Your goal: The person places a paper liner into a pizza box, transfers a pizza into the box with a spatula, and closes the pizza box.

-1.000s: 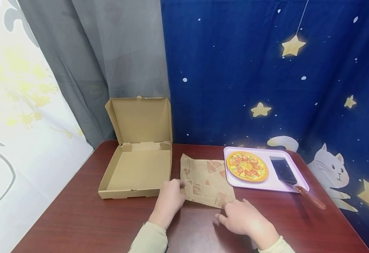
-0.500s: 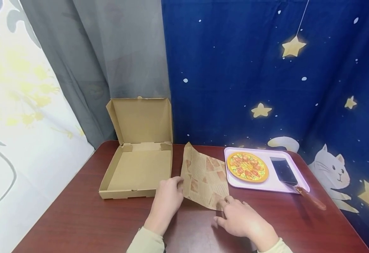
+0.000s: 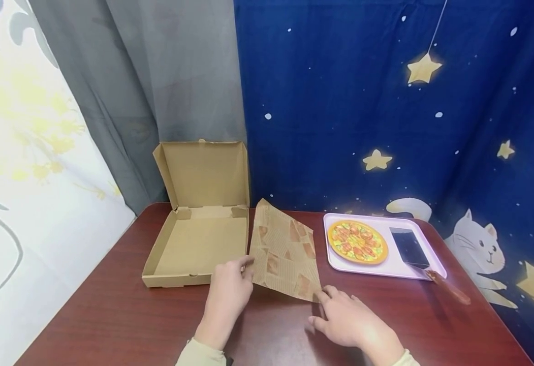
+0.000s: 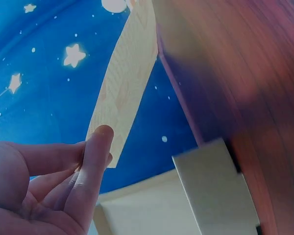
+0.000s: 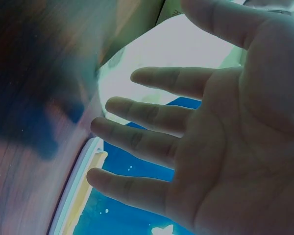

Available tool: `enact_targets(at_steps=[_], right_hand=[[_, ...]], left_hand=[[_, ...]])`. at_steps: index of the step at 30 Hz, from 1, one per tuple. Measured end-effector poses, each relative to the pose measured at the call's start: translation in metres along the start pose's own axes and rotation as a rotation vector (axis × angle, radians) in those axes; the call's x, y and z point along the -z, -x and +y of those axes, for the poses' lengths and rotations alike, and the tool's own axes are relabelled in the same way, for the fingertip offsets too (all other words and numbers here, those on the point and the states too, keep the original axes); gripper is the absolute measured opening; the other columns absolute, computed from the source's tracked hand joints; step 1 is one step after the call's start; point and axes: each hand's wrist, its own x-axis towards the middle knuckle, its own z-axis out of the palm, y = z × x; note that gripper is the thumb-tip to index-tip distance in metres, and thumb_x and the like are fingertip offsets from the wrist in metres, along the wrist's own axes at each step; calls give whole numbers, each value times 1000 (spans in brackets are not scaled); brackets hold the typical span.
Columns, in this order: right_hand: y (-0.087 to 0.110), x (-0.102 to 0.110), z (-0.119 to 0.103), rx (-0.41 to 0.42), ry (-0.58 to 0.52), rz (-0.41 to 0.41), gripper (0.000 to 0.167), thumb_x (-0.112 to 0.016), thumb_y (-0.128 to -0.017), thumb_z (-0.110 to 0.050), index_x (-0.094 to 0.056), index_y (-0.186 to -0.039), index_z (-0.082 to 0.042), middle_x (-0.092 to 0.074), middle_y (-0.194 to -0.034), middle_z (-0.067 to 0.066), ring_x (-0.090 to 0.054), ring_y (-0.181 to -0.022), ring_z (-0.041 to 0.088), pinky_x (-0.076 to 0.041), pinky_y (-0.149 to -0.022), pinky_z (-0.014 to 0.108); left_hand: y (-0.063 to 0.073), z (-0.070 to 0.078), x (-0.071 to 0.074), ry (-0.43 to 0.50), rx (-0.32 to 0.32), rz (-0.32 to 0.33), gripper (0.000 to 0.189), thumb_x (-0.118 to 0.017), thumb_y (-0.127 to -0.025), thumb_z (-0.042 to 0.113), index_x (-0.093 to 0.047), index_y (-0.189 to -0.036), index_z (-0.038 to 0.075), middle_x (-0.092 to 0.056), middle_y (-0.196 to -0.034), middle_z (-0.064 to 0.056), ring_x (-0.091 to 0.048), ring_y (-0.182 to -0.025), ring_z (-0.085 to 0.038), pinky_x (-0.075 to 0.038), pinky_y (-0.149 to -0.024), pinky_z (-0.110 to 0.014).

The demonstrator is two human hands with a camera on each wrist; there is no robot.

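Your left hand pinches the paper around eight o'clock, probably so it tilts up; your right hand, fingers pretty straight, is at its five o'clock corner, maybe steadying. Paper's at the box's three o'clock.

Printed brown paper, tilted, left side raised

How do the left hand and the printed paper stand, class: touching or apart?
Touching: the left wrist view shows the left hand pinching the printed paper near one end.
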Motion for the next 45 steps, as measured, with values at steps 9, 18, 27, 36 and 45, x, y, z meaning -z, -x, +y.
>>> enact_targets(at_steps=[9, 18, 27, 36, 45], right_hand=[[0, 3, -1, -2, 6, -9, 69, -75, -96, -45, -60, -146, 1, -54, -155, 25, -53, -144, 49, -34, -120, 75], [1, 2, -2, -20, 0, -27, 69, -76, -96, -45, -61, -146, -1, -55, -155, 24, -53, -145, 47, -31, -121, 76], [1, 2, -2, -16, 1, -36, 68, -75, -96, -46, -62, -144, -1, -56, -154, 24, -54, -143, 49, -30, -121, 77], [2, 3, -3, -13, 12, -47, 66, -76, -95, -47, -65, -142, -2, -58, -152, 21, -56, -140, 49, -31, -120, 77], [6, 7, -5, 5, 11, -63, 65, -74, -96, -48, -65, -142, -3, -58, -153, 21, -54, -145, 43, -31, -121, 77]], left_hand=[[5, -16, 23, 59, 114, 19, 29, -71, -94, 1, -79, -122, 4, -79, -119, -20, -83, -91, -24, -55, -58, -25], [-2, -39, 38, 18, 136, 61, 29, -70, -94, 4, -78, -123, 2, -79, -121, -17, -82, -97, -29, -65, -75, -42], [-20, -67, 43, -1, 162, 30, 31, -67, -95, 4, -76, -124, -3, -77, -124, -23, -80, -104, -37, -65, -84, -50], [-32, -87, 49, -62, 197, -5, 33, -68, -96, 8, -75, -126, -2, -75, -127, -23, -69, -126, -44, -58, -101, -59], [-38, -101, 66, -131, 252, 0, 34, -65, -95, 8, -74, -127, -1, -72, -131, -28, -62, -129, -53, -54, -103, -64]])
